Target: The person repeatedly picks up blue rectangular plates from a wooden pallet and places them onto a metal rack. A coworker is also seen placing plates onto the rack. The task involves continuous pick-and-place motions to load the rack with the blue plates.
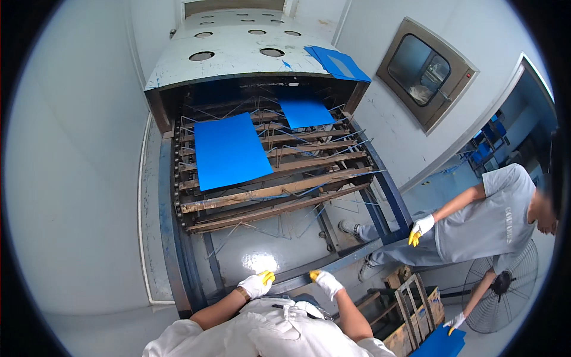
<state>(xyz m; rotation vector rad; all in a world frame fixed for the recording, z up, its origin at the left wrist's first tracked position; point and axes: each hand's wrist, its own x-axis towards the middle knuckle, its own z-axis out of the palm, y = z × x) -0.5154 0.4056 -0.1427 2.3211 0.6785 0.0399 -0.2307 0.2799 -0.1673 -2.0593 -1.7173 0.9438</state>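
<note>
- Blue, flat and rectangular: large sheet (229, 152) lying on the rusty slats of the conveyor rack (273, 193), on its left half, well apart from both hands and straight ahead of them, up the slope.
- Long axis of that sheet running away from the person, along the travel of the rack; near short edge facing the hands, slightly lower than the far one.
- Second, smaller blue sheet (306, 112) deeper inside, under the hood of the grey machine (238, 50), on the right half, farther still.
- Left hand (256, 284) in a white glove with yellow fingertips, resting at the dark front frame rail (321, 266), fingers curled; holding nothing, as far as visible.
- Right hand (327, 282) gloved the same, just beside the left at the same rail, fingers half bent and pointing forward; probably empty, though the palm side is hidden.
- Left hand on the same side as the large sheet, so somewhat nearer to it; right hand more in line with the smaller sheet.
- To the right, a co-worker in grey (493, 223) bending, one gloved hand (421, 228) at the corner of the machine frame, the other low near more blue sheets (440, 344) and a standing fan (505, 291).
</note>
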